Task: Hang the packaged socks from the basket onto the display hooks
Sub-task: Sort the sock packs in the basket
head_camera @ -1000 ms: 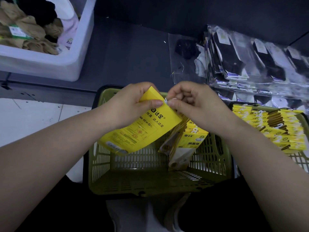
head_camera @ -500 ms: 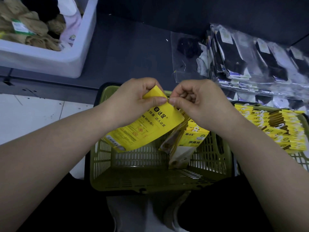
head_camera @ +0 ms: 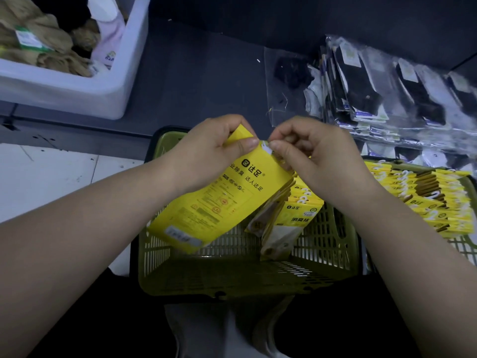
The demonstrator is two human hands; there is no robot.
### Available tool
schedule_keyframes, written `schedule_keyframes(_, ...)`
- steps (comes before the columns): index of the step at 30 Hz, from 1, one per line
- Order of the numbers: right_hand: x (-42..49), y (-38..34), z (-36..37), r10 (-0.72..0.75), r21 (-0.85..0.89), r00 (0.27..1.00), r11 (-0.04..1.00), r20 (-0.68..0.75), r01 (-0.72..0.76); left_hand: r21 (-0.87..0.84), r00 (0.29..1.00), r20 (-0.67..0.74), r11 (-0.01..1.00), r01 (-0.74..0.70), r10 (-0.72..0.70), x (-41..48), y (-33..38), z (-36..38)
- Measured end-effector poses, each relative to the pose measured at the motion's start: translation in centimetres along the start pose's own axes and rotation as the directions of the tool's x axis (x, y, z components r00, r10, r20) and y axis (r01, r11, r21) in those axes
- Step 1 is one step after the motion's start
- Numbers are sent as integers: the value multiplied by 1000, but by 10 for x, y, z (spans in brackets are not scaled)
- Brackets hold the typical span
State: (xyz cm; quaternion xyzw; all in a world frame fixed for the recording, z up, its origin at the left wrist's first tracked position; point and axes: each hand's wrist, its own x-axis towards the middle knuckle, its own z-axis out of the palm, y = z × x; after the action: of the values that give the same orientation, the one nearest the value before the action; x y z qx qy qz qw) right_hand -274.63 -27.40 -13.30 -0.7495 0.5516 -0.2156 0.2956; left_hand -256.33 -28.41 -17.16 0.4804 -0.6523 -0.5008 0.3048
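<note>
The yellow sock pack [head_camera: 232, 202] slants above the far left corner of the green basket [head_camera: 232, 280]. My left hand [head_camera: 206, 153] has a closed grip on its top edge, thumb on the face. My right hand [head_camera: 317, 156] pinches the white hanger tab [head_camera: 267, 148] at that edge. More packs [head_camera: 291, 220] lean against the basket's right wall.

The left forearm [head_camera: 85, 236] and the right forearm [head_camera: 402, 244] are bare from the wrists back to the picture's lower corners, full and smooth. The left hand [head_camera: 206, 153] and the right hand [head_camera: 320, 156] are bare too, with broad backs and rounded knuckles. The left thumbnail [head_camera: 251, 143] is short and plain. Lower down, a dark garment [head_camera: 116, 321] covers the legs; its cut is too dim to tell.
</note>
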Motion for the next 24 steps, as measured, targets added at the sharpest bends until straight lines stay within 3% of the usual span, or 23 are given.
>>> schedule_keyframes(7, 4, -12, -4, -24, -281, 985, 957, 171, 72, 80, 1000, 2, 997, -9, 9, -5, 0, 1)
schedule_keyframes(18, -5, -12, -3, -31, -365, 939, 917, 341, 163, 196, 993, 114, 980, -41, 19, -9, 2, 7)
schedule_keyframes(21, -6, -7, -1, 12, -275, 962, 959, 271, 65, 185, 993, 112, 982, -48, 28, -6, 1, 5)
schedule_keyframes(24, -5, -2, 2, 166, 46, 974, 983, 157, -175, 162, 995, 96, 986, -42, 27, -2, 1, 3)
